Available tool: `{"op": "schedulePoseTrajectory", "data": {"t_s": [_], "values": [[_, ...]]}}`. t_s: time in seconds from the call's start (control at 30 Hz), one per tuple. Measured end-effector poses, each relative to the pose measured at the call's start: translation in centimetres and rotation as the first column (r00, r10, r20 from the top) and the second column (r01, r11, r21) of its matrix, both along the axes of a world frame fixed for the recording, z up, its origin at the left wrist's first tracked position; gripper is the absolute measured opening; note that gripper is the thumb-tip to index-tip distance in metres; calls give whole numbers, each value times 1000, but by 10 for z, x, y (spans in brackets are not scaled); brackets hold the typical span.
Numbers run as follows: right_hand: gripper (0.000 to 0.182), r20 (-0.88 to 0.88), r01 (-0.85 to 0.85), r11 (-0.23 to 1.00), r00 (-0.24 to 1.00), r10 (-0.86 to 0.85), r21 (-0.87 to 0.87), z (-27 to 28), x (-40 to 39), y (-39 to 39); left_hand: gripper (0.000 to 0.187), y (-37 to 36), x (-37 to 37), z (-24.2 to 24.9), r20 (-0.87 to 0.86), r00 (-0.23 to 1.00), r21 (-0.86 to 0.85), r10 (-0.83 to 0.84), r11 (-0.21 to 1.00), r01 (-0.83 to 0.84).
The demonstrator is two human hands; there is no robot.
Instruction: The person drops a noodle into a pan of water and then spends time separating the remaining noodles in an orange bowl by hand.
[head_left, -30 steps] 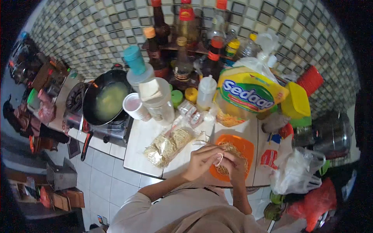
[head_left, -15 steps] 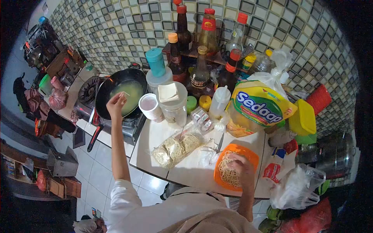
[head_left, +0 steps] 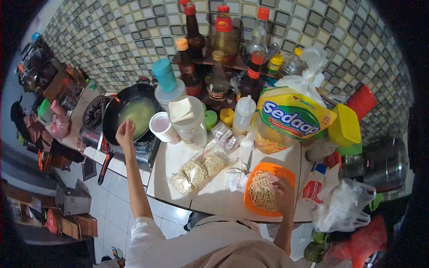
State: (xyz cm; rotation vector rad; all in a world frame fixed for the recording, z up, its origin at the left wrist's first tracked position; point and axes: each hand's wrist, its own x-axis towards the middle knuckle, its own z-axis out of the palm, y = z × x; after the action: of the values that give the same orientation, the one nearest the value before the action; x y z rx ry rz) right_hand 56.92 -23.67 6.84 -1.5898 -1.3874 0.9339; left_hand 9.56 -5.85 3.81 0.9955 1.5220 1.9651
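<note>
My left hand [head_left: 125, 132] is above the near rim of a black frying pan [head_left: 110, 117] with cloudy yellowish liquid in it. Its fingers are bent together, and anything between them is too small to make out. On the right, an orange square bowl [head_left: 288, 172] contains a heap of noodles [head_left: 262, 192]. My right hand [head_left: 281, 191] reaches over the bowl's right side, fingers curled down onto the noodles and partly hiding them. Left of the bowl lie a clear pack of dried noodle cakes [head_left: 199, 172] and a crumpled white plastic wrapper [head_left: 236, 179].
Behind stand sauce bottles [head_left: 217, 82], a lidded jar [head_left: 190, 127], stacked white cups [head_left: 162, 127] and a yellow Sedaap bag [head_left: 290, 117]. A knife [head_left: 249, 161] lies beside the bowl. The pan's handle [head_left: 105, 168] juts toward me over the stove edge. A plastic bag [head_left: 342, 207] sits right.
My left hand has drawn back from over the liquid toward the pan's near rim; the thin pale strand at its fingertips no longer shows. My right hand stays at the noodles. The view has shifted slightly.
</note>
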Motion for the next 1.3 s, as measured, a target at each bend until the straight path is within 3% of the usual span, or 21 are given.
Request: {"op": "schedulePoseTrajectory", "data": {"t_s": [0.07,0.1,0.17,0.2,0.23,0.27,0.3,0.33,0.37,0.4,0.47,0.5,0.6,0.67,0.8,0.93,1.0,1.13,1.2,1.3], "values": [[33,258,-56,998,965,44,39,-11,8,-3,27,-31,40,20,-15,1000,25,-20,999,20],[33,269,-20,999,963,12,28,-13,10,-3,26,-46,63,30,-2,1000,68,-23,997,23],[41,591,-98,995,804,57,37,-18,7,1,25,-79,104,41,-126,991,100,-42,993,55],[41,599,-72,997,800,39,31,-19,5,1,27,-90,131,47,-140,990,119,33,993,-16],[45,612,-80,995,785,97,-54,-19,3,2,27,-100,146,41,-330,944,159,29,987,26],[49,618,-94,986,770,161,-140,-21,1,2,25,-107,172,40,-276,961,190,-29,978,84],[42,599,-48,997,797,79,-67,-27,-1,0,24,-112,191,36,-405,908,212,-111,954,211],[42,603,-51,996,794,83,-69,-27,-1,1,18,-113,213,30,-413,874,257,-255,888,381],[34,533,-45,994,842,90,-97,-26,-1,2,12,-120,226,18,-520,760,62,-389,871,488],[27,460,-39,992,883,92,-123,-25,0,4,7,-119,244,39,-428,613,-107,-664,710,696],[24,445,-41,997,893,65,-64,-22,1,3,13,-116,276,26,-548,435,-117,-714,580,806],[20,420,-39,999,907,36,-2,-20,2,3,13,-117,289,23,-545,436,-112,-717,577,809],[18,343,1,999,939,14,-42,-7,3,1,20,-121,314,9,-599,416,-136,-684,599,789],[17,301,29,999,953,-33,20,1,2,-1,28,-123,321,-8,-618,330,-154,-714,521,839],[18,155,78,994,984,-89,75,25,0,-3,21,-128,318,-3,-568,275,-228,-775,470,853],[17,74,86,986,992,-98,141,26,4,-4,14,-129,316,-4,-574,304,-183,-760,481,857],[17,-1,179,971,983,-181,158,23,5,-4,13,-133,313,3,-220,275,-268,-936,329,905],[15,26,179,968,982,-187,177,31,4,-5,15,-130,305,15,-79,182,-198,-980,194,961],[14,114,154,971,978,-176,182,32,6,-6,19,-128,303,10,224,13,-87,-974,-7,996],[13,137,144,973,976,-170,183,31,7,-8,26,-122,299,7,279,-92,58,-956,-79,995]]}}
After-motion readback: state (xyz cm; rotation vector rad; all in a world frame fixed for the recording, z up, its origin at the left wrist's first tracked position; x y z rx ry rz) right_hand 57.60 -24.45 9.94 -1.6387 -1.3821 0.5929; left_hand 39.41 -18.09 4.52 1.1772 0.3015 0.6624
